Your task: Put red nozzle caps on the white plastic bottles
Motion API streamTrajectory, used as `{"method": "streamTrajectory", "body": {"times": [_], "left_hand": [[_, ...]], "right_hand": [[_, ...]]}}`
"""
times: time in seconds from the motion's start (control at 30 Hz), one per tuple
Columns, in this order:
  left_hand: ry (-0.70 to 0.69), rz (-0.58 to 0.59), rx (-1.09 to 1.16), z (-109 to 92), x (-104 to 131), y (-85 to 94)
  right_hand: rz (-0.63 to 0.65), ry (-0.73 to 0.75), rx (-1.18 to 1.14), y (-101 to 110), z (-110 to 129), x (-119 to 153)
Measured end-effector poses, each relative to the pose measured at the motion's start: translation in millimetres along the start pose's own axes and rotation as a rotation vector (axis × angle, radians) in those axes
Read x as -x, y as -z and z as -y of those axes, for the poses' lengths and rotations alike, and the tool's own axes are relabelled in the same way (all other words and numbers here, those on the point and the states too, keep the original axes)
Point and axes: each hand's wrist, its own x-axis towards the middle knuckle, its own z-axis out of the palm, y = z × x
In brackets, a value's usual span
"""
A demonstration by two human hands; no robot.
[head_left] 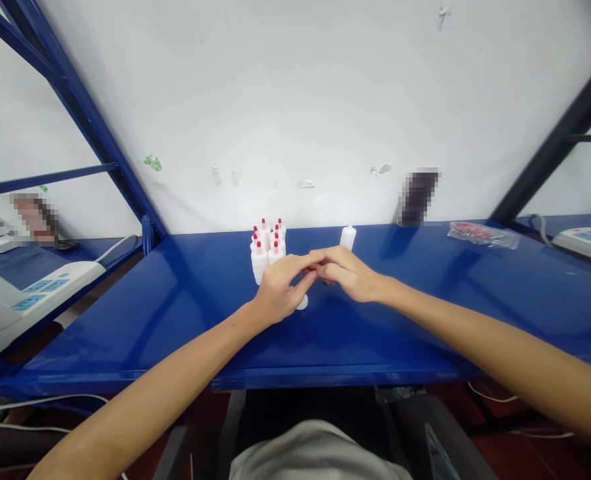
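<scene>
Several white bottles with red pointed caps stand grouped on the blue table, just behind my left hand. The round white end of a bottle shows below the fingers of my left hand, which are closed around it; the rest is hidden. My right hand meets the left one, fingertips pinched together at the hidden top end; what they hold cannot be made out. A single white bottle with no red cap stands upright behind my right hand.
On the blue table, a clear plastic bag with red items lies at the back right. A blurred dark object leans against the wall. White power strips are at the far left, and another is at the far right.
</scene>
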Motion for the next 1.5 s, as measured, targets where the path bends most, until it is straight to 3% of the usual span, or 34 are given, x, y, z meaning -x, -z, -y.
{"method": "streamTrajectory", "body": {"times": [0.13,0.3,0.47,0.83,1.17,1.33,1.5], "left_hand": [[0.028,-0.059,-0.045,0,0,0.9],[-0.023,-0.037,-0.064,1,1,0.5],[-0.107,0.011,-0.074,6,3,-2.6],[-0.081,-0.033,-0.078,3,4,-3.1],[0.083,0.03,0.059,1,6,-5.8],[0.049,0.053,0.074,1,5,-7.0],[-0.018,0.072,0.058,0,4,-6.8]], "right_hand": [[-0.038,0.051,0.002,-8,-4,-9],[-0.123,0.119,0.03,-16,-17,-4],[-0.067,0.083,0.045,-16,-18,3],[-0.062,0.073,0.048,-17,-20,5],[-0.045,0.008,-0.149,-21,-20,3],[-0.067,-0.005,-0.132,-19,-16,5],[-0.067,0.085,-0.104,-16,-12,8]]}}
